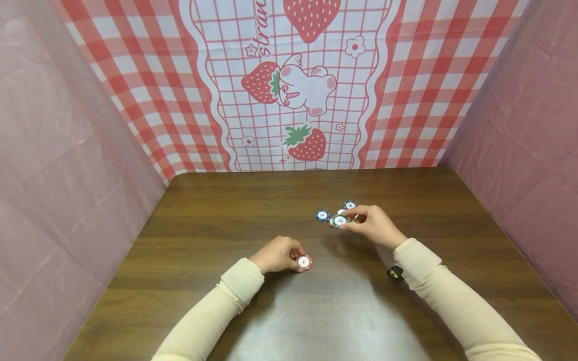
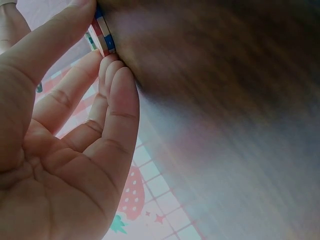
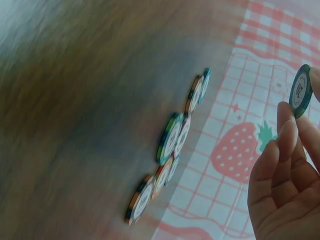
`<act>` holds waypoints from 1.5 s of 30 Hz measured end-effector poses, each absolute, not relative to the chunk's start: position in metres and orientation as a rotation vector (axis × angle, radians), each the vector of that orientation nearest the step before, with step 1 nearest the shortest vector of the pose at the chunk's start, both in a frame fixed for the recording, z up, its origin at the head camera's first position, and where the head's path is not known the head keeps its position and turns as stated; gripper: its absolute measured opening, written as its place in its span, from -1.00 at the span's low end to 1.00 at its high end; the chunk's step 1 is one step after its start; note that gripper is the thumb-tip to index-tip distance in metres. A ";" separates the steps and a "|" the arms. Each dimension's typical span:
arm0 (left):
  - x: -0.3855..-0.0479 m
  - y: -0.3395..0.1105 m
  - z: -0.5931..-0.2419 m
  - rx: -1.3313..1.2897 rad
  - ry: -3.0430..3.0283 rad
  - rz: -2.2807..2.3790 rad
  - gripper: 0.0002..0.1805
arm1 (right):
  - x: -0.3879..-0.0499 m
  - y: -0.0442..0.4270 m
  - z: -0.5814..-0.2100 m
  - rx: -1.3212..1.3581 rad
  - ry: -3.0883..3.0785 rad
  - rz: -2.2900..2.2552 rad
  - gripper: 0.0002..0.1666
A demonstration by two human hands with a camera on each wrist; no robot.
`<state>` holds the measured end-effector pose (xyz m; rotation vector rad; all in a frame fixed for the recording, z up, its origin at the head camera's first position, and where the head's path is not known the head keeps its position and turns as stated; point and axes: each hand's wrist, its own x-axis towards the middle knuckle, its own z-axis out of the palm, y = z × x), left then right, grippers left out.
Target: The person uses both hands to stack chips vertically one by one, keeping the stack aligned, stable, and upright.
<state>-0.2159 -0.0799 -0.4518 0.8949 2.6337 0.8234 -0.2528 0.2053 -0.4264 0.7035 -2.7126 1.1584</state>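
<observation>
In the head view my left hand [image 1: 279, 254] pinches a red-rimmed poker chip [image 1: 304, 262] marked 5, low over the table. The left wrist view shows a blue-and-white edge beside the red chip [image 2: 99, 31] between the fingertips, apparently a second chip stacked with it. Farther forward and to the right, my right hand [image 1: 378, 226] pinches a green poker chip [image 1: 340, 221] marked 20 between thumb and fingers. Beneath and around that hand lie several chips, among them a blue chip [image 1: 322, 215] and another blue chip [image 1: 349, 205]; some are partly covered.
Seen from the right wrist, a green chip [image 3: 170, 139] and a black-and-orange chip [image 3: 139, 200] lie in a loose group on the table. The brown wooden table [image 1: 217, 210] ends at a strawberry-print cloth [image 1: 298, 90]. A small black device [image 1: 395, 274] hangs by the right cuff.
</observation>
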 end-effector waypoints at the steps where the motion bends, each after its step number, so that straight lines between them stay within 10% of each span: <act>1: -0.216 -0.080 -0.452 0.893 2.633 0.823 -0.70 | -0.253 0.203 -0.427 0.714 -2.711 1.152 -0.62; 45: -0.217 -0.081 -0.452 0.833 2.631 0.860 -0.71 | -0.234 0.135 -0.450 1.245 -2.734 1.034 -0.71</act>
